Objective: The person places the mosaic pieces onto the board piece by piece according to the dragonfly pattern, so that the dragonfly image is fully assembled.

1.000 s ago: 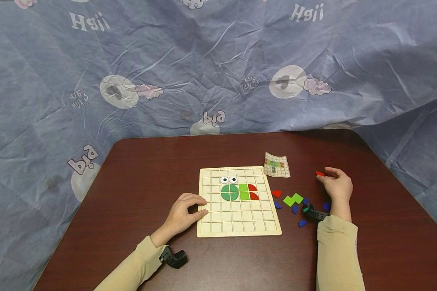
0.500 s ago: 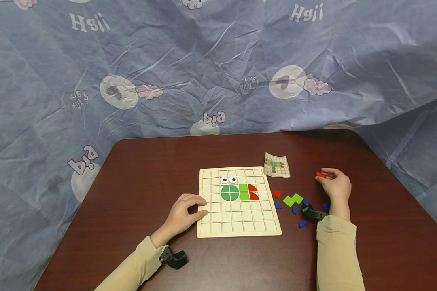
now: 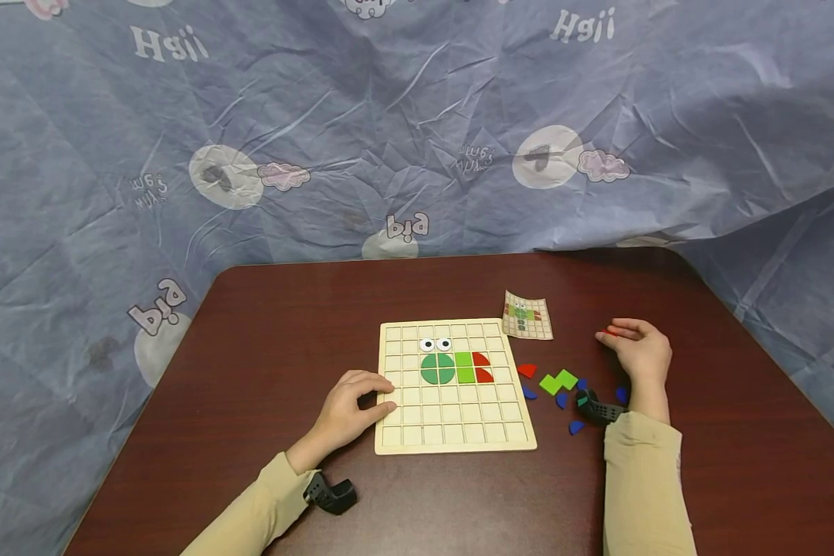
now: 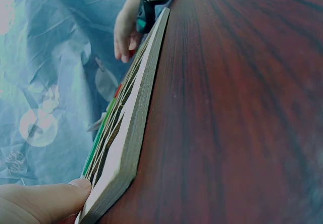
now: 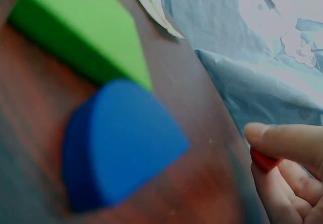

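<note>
My right hand (image 3: 643, 355) pinches a small red piece (image 5: 264, 160) between thumb and fingers, above the table's right side. Most of that piece is hidden by the fingers. On the left, my left hand (image 3: 350, 408) rests its fingertips and thumb on the left edge of a wooden grid board (image 3: 452, 436). The board carries two round eye pieces (image 3: 435, 344), a circle of dark green quarter pieces (image 3: 438, 368), light green squares (image 3: 465, 367) and two red quarter pieces (image 3: 483, 367) in a row.
Right of the board lie a red quarter piece (image 3: 527, 371), light green squares (image 3: 559, 382) and several blue quarter pieces (image 3: 576, 427). A paper pattern card (image 3: 527, 316) touches the board's upper right corner. Behind the table (image 3: 292, 324) hangs a blue printed cloth (image 3: 361, 139).
The red piece has turned between my right hand's fingers, and less of it shows now. That hand has shifted only slightly; my left hand and the board stay put.
</note>
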Tool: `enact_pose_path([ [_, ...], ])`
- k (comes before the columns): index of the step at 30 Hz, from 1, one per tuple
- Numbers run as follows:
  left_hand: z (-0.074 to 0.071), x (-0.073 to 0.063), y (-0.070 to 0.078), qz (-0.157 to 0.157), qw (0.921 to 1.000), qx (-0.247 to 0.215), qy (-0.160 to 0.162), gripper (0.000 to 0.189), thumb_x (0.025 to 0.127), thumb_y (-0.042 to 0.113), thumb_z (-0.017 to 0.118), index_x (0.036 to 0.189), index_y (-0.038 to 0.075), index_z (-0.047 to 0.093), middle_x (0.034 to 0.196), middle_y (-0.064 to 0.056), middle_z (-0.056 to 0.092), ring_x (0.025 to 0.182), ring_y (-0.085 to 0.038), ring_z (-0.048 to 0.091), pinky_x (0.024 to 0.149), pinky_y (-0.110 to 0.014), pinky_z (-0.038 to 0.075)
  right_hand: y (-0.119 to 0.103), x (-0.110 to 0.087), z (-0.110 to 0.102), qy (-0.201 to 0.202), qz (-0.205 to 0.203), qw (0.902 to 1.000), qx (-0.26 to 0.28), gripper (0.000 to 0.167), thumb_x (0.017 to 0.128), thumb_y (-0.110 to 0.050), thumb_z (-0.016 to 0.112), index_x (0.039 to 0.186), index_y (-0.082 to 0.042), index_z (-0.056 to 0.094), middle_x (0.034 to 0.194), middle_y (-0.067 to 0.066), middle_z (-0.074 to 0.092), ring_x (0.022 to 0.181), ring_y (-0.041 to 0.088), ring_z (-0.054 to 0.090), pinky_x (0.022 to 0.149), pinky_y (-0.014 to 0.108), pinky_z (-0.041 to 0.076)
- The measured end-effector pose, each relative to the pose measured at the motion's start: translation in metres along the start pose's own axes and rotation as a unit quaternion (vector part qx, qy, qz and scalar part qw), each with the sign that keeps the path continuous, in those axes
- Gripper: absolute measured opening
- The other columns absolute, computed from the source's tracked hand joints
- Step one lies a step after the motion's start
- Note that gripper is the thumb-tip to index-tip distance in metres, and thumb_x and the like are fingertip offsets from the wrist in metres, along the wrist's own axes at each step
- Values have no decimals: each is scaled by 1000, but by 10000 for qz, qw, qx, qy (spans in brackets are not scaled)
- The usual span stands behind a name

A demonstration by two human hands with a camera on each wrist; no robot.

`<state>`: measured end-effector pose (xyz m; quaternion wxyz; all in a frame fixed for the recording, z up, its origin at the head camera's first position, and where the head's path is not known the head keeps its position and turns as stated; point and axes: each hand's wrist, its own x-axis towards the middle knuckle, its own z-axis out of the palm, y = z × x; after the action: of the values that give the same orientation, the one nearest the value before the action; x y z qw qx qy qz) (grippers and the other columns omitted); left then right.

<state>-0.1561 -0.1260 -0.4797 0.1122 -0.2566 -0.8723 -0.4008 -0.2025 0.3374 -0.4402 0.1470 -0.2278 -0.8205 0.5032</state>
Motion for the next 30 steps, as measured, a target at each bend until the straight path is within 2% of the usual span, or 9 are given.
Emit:
enact_pose_path([
  [2, 0, 0, 0, -6, 10000, 2, -5, 21, 78, 24, 76, 97, 16, 73, 103, 7, 64, 105, -13, 52, 91, -35, 43, -3, -1, -1, -66, 87, 9979, 641, 47, 77, -15, 79, 117, 1, 60, 67, -24, 60, 61, -12, 57, 59, 7, 45],
  [5, 0, 0, 0, -20, 10000, 5, -8, 21, 78, 24, 76, 97, 17, 73, 103, 7, 64, 105, -13, 52, 91, -36, 43, -9, -3, -1, -154, 193, 9869, 1592, 40, 73, -7, 80, 107, -3, 60, 64, -18, 64, 60, -4, 62, 57, 10, 49],
  [8, 0, 0, 0, -37, 10000, 12, -10, 21, 78, 24, 76, 97, 17, 73, 103, 7, 65, 105, -13, 52, 91, -36, 43, -16, -4, 1, -160, 140, 9763, 2156, 36, 70, -3, 82, 100, -7, 63, 67, -12, 67, 62, 1, 65, 58, 12, 51],
  [13, 0, 0, 0, -63, 10000, 32, -41, 21, 78, 24, 76, 98, 17, 73, 103, 7, 65, 105, -13, 52, 91, -36, 43, -23, -4, 6, -59, -230, 9755, 2188, 37, 68, -9, 85, 100, -5, 68, 74, -8, 70, 70, 3, 65, 60, 13, 49],
  [18, 0, -1, 0, -136, 9999, 44, -71, 21, 79, 25, 76, 98, 17, 73, 104, 6, 65, 106, -13, 52, 91, -37, 44, -18, 7, 12, -46, -592, 9734, 2211, 45, 63, -18, 88, 103, -6, 70, 79, -6, 71, 76, 6, 66, 62, 13, 51],
  [21, -1, -1, 1, -150, 9999, 38, -76, 22, 79, 25, 76, 98, 17, 73, 104, 6, 65, 106, -13, 52, 91, -37, 44, -23, 7, 14, -87, -703, 9705, 2304, 43, 63, -16, 88, 102, -8, 71, 80, -5, 71, 78, 7, 67, 63, 14, 51],
  [24, -1, 0, 1, -131, 9999, 39, -72, 22, 78, 25, 76, 98, 16, 73, 104, 6, 65, 106, -13, 52, 91, -37, 44, -35, -1, 16, -205, -792, 9661, 2450, 38, 66, -12, 86, 101, -6, 72, 81, -3, 71, 77, 8, 67, 65, 15, 51],
  [30, -1, 0, 1, -111, 9999, 40, -63, 21, 78, 25, 76, 98, 17, 73, 104, 7, 65, 105, -13, 53, 91, -37, 44, -54, -12, 25, -500, -1171, 9695, 2092, 33, 71, -18, 83, 101, -5, 73, 81, -3, 71, 75, 5, 66, 64, 13, 50],
])
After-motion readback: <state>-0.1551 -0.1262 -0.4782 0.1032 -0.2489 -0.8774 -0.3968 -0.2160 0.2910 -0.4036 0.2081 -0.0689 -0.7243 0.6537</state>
